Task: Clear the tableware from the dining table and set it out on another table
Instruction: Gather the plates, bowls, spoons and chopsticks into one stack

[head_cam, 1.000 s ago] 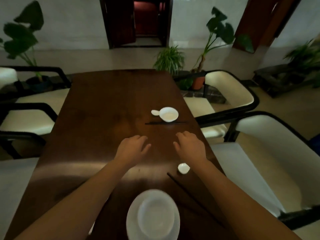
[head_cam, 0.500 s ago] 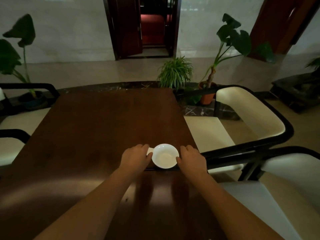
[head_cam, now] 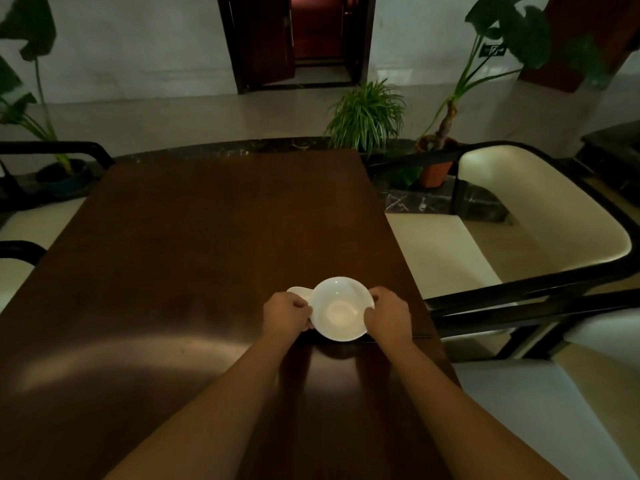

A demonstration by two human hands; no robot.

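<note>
A small white bowl (head_cam: 338, 308) is tilted slightly above the dark wooden dining table (head_cam: 207, 244), near its right edge. My left hand (head_cam: 288, 315) grips the bowl's left rim and my right hand (head_cam: 388, 315) grips its right rim. A small white spoon or dish (head_cam: 298, 292) peeks out behind the bowl on the left, partly hidden. A thin dark pair of chopsticks (head_cam: 420, 336) lies on the table under my right hand, mostly covered.
Cream chairs with black frames (head_cam: 540, 233) stand along the table's right side, more chairs (head_cam: 20, 271) on the left. Potted plants (head_cam: 367, 116) sit beyond the far edge, and a dark doorway (head_cam: 298, 39) opens at the back.
Both hands reached forward from the near end of the table, closed on the bowl's rim and lifted it slightly. My view moved forward, so the near plate and small dish dropped out of sight.
</note>
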